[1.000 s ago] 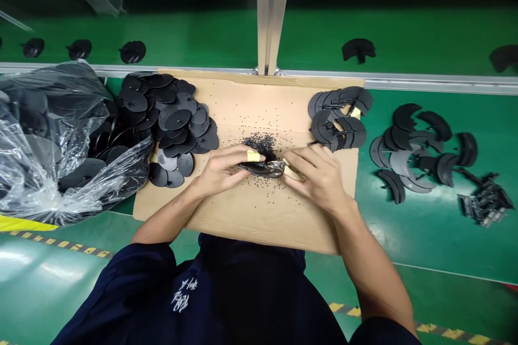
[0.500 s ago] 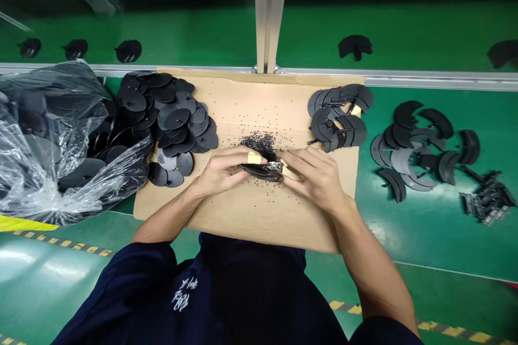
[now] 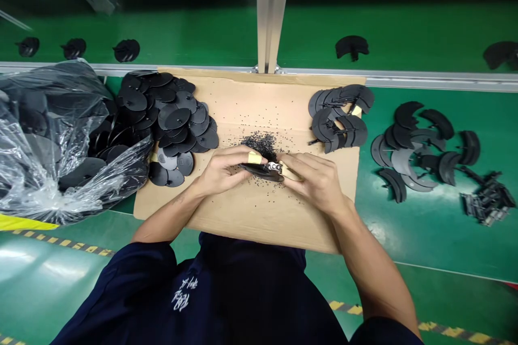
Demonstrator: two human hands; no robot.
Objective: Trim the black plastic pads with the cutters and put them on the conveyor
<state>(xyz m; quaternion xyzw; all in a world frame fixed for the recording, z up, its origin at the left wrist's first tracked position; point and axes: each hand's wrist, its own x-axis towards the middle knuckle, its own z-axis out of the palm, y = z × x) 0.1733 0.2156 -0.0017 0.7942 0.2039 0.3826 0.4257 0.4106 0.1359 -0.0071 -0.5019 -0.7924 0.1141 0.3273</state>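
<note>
In the middle of the head view my left hand (image 3: pixel 222 170) is closed on the edge of a thin, round black plastic disc (image 3: pixel 263 173), held tilted above the cardboard. A yellow wrap (image 3: pixel 254 158) covers a fingertip of that hand. My right hand (image 3: pixel 313 175) is closed around a small, shiny metal tool (image 3: pixel 275 166) that looks like nippers, its tip against the disc's upper edge. Fingers hide most of the tool. Just behind the disc lies a heap of tiny black bits (image 3: pixel 261 144), scattered outward over the cardboard sheet (image 3: pixel 243 221).
Many black discs (image 3: pixel 176 118) are piled on the left, beside a clear plastic bag (image 3: pixel 52 172) of more discs. Curved black pieces (image 3: pixel 340 126) lie on the cardboard's right, others (image 3: pixel 413 145) on the green table. Thin black parts (image 3: pixel 488 199) sit far right. A metal post (image 3: pixel 270 16) stands behind.
Little differs. The right fingers and the metal tool have shifted very slightly against the disc; the left hand keeps its hold.
</note>
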